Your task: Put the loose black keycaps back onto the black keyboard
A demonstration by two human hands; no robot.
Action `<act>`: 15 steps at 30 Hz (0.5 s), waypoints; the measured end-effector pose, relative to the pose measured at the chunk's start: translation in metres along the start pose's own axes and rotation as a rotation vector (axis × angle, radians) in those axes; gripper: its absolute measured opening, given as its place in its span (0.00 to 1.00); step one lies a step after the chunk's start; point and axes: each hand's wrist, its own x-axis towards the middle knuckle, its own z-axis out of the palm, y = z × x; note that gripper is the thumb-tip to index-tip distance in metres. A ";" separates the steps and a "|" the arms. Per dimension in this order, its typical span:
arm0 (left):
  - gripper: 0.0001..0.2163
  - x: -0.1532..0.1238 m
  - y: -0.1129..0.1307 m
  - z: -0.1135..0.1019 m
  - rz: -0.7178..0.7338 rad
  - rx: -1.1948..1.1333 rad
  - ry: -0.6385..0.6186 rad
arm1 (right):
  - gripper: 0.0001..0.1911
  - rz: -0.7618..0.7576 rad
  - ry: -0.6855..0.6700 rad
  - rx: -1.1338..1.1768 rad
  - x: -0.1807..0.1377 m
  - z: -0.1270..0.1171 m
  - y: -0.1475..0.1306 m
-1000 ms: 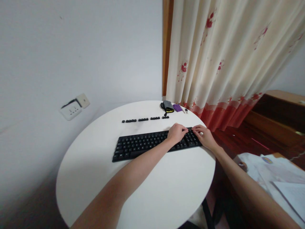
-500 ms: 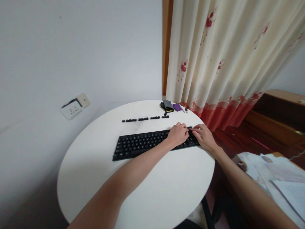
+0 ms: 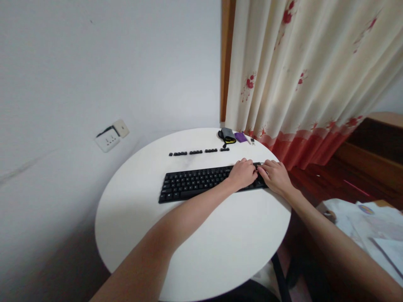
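Note:
A black keyboard (image 3: 195, 183) lies across the round white table (image 3: 201, 247). Both of my hands rest on its right end. My left hand (image 3: 243, 173) has its fingers curled down onto the keys. Right beside it, my right hand (image 3: 276, 176) pinches with curled fingers at the keyboard's top right corner; what it pinches is too small to name. A row of loose black keycaps (image 3: 199, 152) is laid out on the table behind the keyboard.
A grey and yellow pouch (image 3: 227, 136), a purple item (image 3: 241, 136) and a small white piece sit at the table's far edge. A flowered curtain (image 3: 302, 75) hangs behind. A wall socket (image 3: 108, 139) is at left. White papers (image 3: 368, 226) lie at right.
My hands have drawn closer together at the keyboard's right end. The view has shifted a little, so everything sits further right and higher.

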 end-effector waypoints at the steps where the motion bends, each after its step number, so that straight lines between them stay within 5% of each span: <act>1: 0.15 0.000 0.000 0.000 0.001 0.003 0.003 | 0.22 -0.001 0.001 -0.022 0.001 -0.001 -0.002; 15: 0.13 -0.002 0.002 -0.003 -0.030 -0.046 -0.012 | 0.20 -0.003 -0.011 -0.102 -0.007 0.002 -0.012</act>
